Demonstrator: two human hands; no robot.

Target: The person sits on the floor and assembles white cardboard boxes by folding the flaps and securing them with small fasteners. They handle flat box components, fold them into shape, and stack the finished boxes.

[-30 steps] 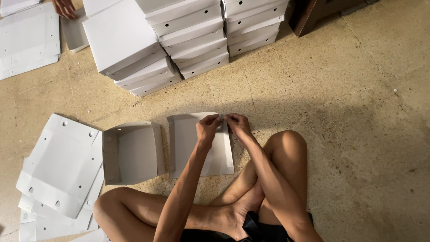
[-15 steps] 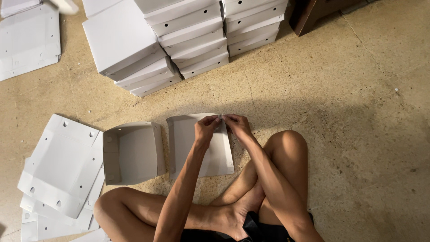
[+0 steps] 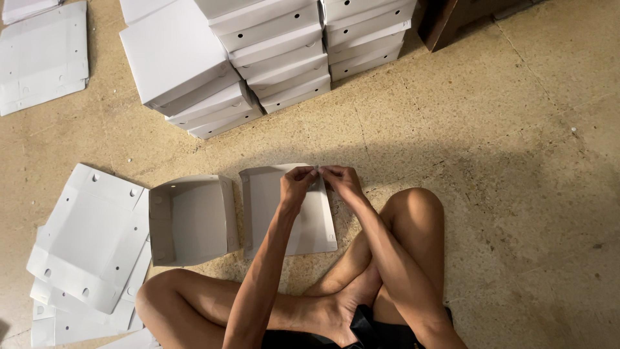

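Hands, left (image 3: 295, 184) and right (image 3: 341, 181), pinch the far edge of a white half-folded box (image 3: 287, 213) beside an open one (image 3: 190, 220).

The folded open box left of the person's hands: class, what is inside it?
The open box shows only its bare white floor and walls; the corner under its near rim is in shadow, so unseen.

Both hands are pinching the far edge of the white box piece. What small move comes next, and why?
Probably press that far flap down and inward. The left hand and right hand meet at the far edge of the half-folded box piece, which lies flatter than the finished open tray beside it, so its far wall looks unfinished.
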